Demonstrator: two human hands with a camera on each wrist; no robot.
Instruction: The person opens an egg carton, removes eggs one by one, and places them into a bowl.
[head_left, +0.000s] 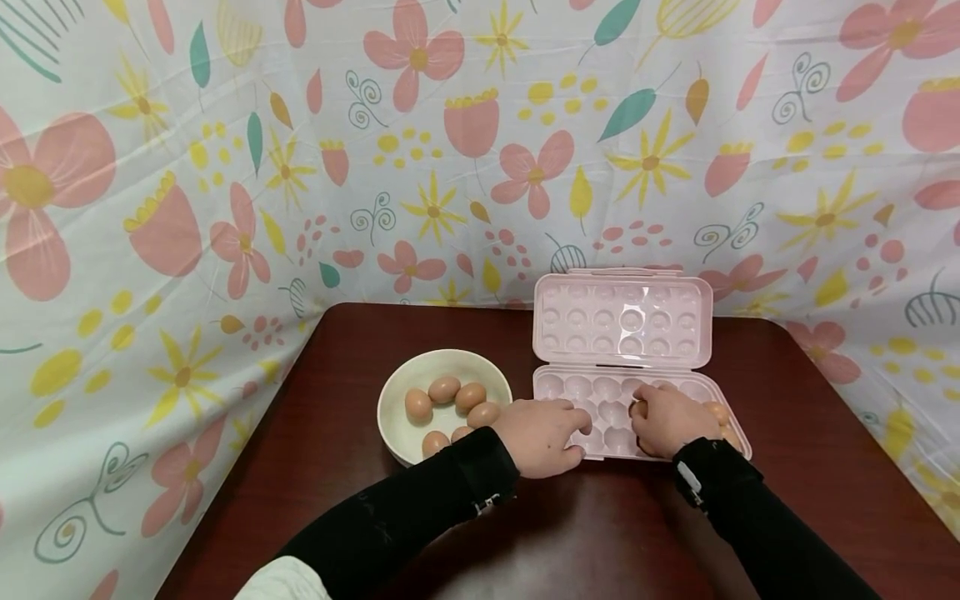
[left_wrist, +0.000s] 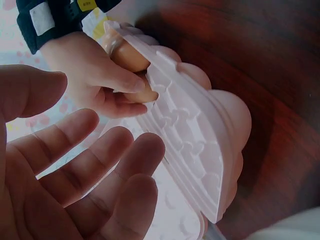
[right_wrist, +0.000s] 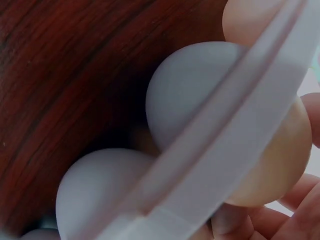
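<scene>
A pale pink egg carton (head_left: 550, 385) lies on the table with its lid raised. My right hand (head_left: 667, 421) reaches down into it and pinches a brown egg (left_wrist: 146, 94) between thumb and fingers, low over the cups. Brown eggs (head_left: 717, 412) sit in the carton's right end, beside that hand. My left hand (head_left: 542, 435) hovers at the carton's left end, its fingers relaxed and spread in the left wrist view, holding nothing. In the right wrist view, the carton's rim crosses before a seated egg (right_wrist: 275, 165), and the fingertips are partly hidden.
Left of the carton, a cream bowl (head_left: 392, 408) holds several brown eggs (head_left: 445, 390), some partly covered by my left forearm. The raised lid (head_left: 591, 322) leans back at the carton's far side. The dark red table (head_left: 300, 467) meets a flower-print cloth (head_left: 300, 217) behind.
</scene>
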